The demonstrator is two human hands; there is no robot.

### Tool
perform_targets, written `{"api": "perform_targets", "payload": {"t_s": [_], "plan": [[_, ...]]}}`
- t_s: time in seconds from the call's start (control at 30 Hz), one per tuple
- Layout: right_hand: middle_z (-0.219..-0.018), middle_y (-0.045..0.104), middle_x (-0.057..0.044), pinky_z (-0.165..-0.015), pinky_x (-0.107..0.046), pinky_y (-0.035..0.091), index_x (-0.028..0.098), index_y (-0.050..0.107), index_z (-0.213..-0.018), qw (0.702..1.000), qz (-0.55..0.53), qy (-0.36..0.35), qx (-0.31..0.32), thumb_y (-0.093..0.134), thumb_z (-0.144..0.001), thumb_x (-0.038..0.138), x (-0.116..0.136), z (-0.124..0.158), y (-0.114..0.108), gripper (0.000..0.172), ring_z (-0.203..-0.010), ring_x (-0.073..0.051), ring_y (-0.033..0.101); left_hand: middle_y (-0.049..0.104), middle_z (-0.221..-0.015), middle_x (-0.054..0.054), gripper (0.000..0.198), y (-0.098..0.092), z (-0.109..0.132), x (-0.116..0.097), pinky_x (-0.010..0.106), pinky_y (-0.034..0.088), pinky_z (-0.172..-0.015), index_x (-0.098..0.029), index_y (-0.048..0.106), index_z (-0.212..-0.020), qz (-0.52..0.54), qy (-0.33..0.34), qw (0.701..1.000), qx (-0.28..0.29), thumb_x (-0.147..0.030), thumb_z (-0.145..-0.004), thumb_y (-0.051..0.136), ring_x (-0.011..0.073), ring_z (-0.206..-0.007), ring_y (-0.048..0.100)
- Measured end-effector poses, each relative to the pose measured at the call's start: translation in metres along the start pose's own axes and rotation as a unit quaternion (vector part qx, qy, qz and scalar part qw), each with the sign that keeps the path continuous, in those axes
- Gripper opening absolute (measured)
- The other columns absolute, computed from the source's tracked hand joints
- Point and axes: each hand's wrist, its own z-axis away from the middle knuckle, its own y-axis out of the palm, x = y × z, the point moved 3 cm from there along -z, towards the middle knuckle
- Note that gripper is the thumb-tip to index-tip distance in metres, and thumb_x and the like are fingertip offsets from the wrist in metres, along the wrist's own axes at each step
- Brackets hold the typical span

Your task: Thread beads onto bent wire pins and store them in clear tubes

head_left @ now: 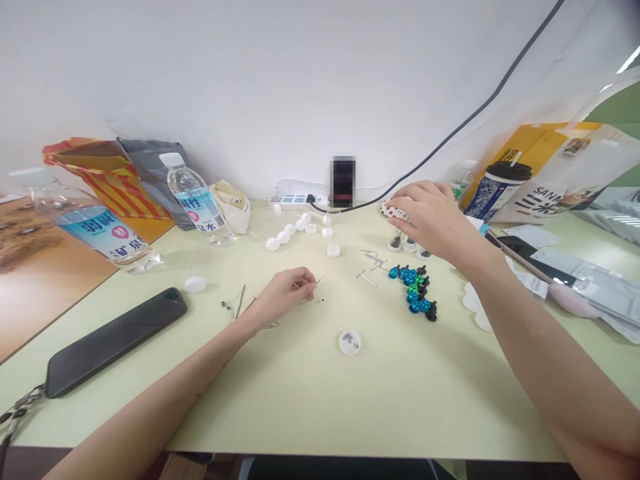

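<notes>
My left hand is closed in a pinch on a thin metal pin, whose tip sticks out past the fingertips. A tiny black piece lies just right of it on the table. Farther back, my right hand has its fingers curled round a red-and-white patterned object, partly hidden by the fingers. Small white caps holding dark bits stand below that hand. Nearer me, a round white cap holds small metal parts. Blue, green and black knob-like pieces sit in a cluster.
Thin metal pins lie mid-table, and others lie around my left wrist. White caps line the back near a power strip. Water bottles and a black phone are at left; a patterned cup and bags are at right.
</notes>
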Motion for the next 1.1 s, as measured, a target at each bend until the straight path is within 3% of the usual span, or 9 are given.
{"api": "perform_targets", "payload": {"t_s": [0.23, 0.83, 1.1], "plan": [[-0.114, 0.062, -0.008, -0.094, -0.045, 0.030, 0.023, 0.061, -0.111, 1.000, -0.010, -0.007, 0.026, 0.044, -0.093, 0.035, -0.003, 0.000, 0.009, 0.027, -0.110, -0.028, 0.050, 0.065, -0.076, 0.003, 0.022, -0.005, 0.001, 0.003, 0.029, 0.042, -0.057, -0.023, 0.059, -0.076, -0.209, 0.011, 0.977, -0.039, -0.034, -0.084, 0.042, 0.0204, -0.066, 0.059], [-0.110, 0.064, -0.008, -0.094, -0.048, 0.029, 0.024, 0.062, -0.106, 0.998, -0.021, -0.030, 0.049, 0.045, -0.093, 0.036, -0.006, 0.002, 0.015, 0.025, -0.110, -0.028, 0.052, 0.068, -0.085, 0.005, 0.017, -0.022, -0.003, 0.004, 0.034, 0.042, -0.070, -0.023, 0.061, -0.075, -0.265, 0.013, 0.961, -0.074, -0.024, -0.079, 0.045, 0.0257, -0.083, 0.060], [-0.106, 0.065, -0.009, -0.089, -0.043, 0.034, 0.019, 0.062, -0.104, 0.997, -0.009, -0.030, 0.066, 0.047, -0.093, 0.035, -0.001, 0.002, 0.009, 0.025, -0.106, -0.027, 0.054, 0.066, -0.088, 0.008, 0.013, -0.031, -0.005, 0.009, 0.035, 0.041, -0.070, -0.021, 0.057, -0.076, -0.360, 0.005, 0.929, -0.086, -0.020, -0.080, 0.045, 0.0282, -0.092, 0.055]]}}
